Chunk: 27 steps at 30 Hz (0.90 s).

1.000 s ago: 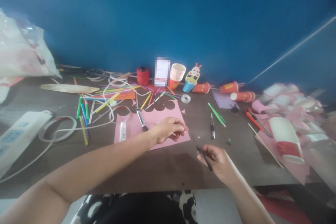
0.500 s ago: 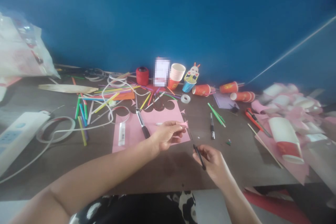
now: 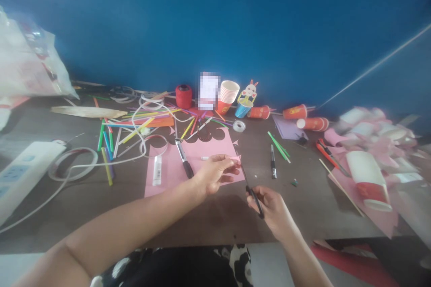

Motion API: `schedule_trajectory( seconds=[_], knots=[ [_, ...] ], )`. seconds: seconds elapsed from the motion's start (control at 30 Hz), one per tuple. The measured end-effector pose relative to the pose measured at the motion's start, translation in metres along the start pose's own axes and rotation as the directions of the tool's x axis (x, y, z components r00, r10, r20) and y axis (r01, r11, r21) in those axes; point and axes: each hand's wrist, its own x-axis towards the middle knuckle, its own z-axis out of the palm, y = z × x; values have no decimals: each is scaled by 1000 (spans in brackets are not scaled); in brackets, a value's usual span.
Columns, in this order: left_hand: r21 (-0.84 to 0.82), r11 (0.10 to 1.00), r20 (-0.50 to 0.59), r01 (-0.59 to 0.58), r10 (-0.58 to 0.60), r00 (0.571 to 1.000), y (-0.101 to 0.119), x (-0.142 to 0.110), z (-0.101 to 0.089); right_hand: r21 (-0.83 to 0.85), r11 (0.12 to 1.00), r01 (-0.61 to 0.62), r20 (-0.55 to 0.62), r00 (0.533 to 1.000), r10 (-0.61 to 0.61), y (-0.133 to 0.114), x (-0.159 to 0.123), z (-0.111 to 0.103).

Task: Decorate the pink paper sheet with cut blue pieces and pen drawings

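My left hand (image 3: 218,172) pinches a small piece of pink paper (image 3: 237,158) between thumb and fingers. Black-handled scissors (image 3: 255,202) are gripped in my right hand (image 3: 267,208), their blades pointing up and away, right beside the piece of paper. Whether the blades touch the paper is too blurred to tell. Under my left hand lies a pink sheet (image 3: 168,166) with scalloped cut-outs along its far edge. On that sheet rest a marker (image 3: 184,159) and a white tube with a barcode (image 3: 157,171).
Cut straws (image 3: 107,166) and white cable lie left, near a power strip (image 3: 25,175). At the back stand a red spool (image 3: 183,97), stacked paper cups (image 3: 229,93) and a blue cup (image 3: 244,108) with a rabbit figure. Right are a pen (image 3: 273,161), utility knife (image 3: 332,157) and paper scraps.
The scissor blades have come closer together, near the pink paper piece. My hands are almost where they were; the whole view has shifted slightly.
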Motion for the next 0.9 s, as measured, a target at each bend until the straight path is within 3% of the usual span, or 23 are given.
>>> schedule_trajectory(
  seconds=[0.27,0.9],
  knots=[
    [-19,1000,-7,5,-5,1000,-1,0,1,-65,998,19,-15,1000,-20,2,-1,-2],
    [-43,998,0,44,-44,999,0,0,2,-31,1000,-4,-37,999,3,-2,-3,-2]
  ],
)
